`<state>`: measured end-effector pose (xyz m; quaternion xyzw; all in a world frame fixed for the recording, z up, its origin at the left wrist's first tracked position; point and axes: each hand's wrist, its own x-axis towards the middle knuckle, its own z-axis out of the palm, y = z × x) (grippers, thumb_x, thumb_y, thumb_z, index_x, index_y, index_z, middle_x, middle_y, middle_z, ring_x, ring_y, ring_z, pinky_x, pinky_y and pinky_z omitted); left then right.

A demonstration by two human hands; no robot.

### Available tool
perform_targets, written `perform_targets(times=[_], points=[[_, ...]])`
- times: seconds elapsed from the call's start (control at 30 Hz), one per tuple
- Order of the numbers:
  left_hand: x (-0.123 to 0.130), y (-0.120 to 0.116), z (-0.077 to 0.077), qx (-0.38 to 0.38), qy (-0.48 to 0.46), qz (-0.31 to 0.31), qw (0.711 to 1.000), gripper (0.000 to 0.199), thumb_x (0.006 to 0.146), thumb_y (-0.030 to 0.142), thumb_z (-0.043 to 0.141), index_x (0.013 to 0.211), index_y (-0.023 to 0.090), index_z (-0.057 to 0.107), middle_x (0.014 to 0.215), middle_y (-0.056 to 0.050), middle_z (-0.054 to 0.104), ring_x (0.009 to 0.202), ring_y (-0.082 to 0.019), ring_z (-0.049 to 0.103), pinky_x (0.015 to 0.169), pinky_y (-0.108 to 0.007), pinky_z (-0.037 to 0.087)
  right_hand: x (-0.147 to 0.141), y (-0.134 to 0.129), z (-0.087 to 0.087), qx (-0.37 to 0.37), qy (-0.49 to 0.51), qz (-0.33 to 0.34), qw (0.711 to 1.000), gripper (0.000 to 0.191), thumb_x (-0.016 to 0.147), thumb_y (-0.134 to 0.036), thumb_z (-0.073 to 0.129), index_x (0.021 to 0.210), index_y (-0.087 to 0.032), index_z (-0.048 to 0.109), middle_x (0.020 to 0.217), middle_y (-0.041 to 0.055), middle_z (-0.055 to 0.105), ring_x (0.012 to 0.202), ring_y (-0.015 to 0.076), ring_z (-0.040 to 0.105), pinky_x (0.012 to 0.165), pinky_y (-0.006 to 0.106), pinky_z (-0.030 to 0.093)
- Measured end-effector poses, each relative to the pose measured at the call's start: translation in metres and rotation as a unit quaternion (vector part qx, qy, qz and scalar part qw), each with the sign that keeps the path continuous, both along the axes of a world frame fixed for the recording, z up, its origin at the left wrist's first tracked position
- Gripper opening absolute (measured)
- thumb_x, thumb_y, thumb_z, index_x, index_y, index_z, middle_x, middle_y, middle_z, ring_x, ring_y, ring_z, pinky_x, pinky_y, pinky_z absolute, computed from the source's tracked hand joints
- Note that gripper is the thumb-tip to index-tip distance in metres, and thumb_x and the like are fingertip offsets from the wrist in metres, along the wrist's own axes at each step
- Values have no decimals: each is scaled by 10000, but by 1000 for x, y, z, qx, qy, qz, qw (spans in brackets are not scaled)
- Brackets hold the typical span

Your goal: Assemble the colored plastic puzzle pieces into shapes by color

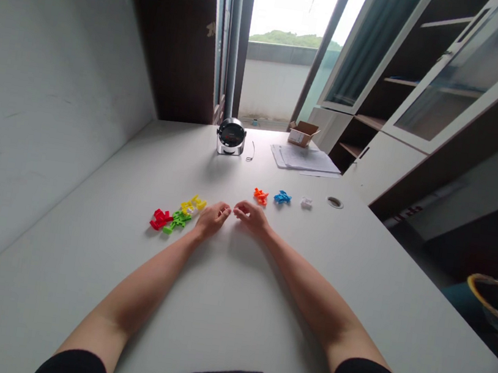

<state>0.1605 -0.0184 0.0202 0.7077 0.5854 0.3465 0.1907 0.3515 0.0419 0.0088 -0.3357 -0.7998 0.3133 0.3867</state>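
Left hand (213,220) rests half-curled and empty just right of the red pieces (161,219), green pieces (178,221) and yellow pieces (193,205) — a careless sweep could scatter these light plastic bits across the white desk (87,219). Right hand (251,219), equally loose and holding nothing, sits nearly fingertip to fingertip with it, below the orange piece (260,196), blue piece (282,197) and white piece (306,202) — any of which, if nudged, could slip into the cable grommet (334,202).

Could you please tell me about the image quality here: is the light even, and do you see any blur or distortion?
In the head view, the window is overexposed, almost white; the white table has soft light, with faint shadows beneath the left hand and right hand; wide-angle distortion makes the glass-door cabinet lean; no clear blur shows.
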Motion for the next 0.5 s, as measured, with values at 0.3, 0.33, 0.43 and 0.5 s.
perform_targets(times=[0.3,0.33,0.43,0.5], points=[[1,-1,0,22,-12,-12,1000,287,936,438,508,986,204,667,874,-24,697,721,-155,617,680,-266,451,1,2,-1,-57,-7,-7,998,388,951,-500,520,774,-186,665,697,18,695,609,134,605,597,244,431],[1,-1,0,24,-6,-12,1000,293,943,437,492,961,201,664,857,-22,690,719,-155,607,676,-266,440,1,2,-1,-57,-6,-3,998,407,961,-499,502,756,-186,663,704,22,700,621,136,616,609,246,440],[1,-1,3,24,7,6,1000,301,956,414,441,904,196,643,800,-14,655,704,-154,573,653,-266,397,0,1,-2,-55,12,10,998,375,964,-500,502,849,-194,686,741,25,712,661,146,646,638,255,476],[1,-2,5,18,9,21,1000,304,957,403,417,885,195,627,777,-11,635,699,-154,555,642,-265,373,0,0,-1,-38,22,14,999,325,942,-491,549,1026,-210,690,768,18,715,672,151,650,645,262,496]])
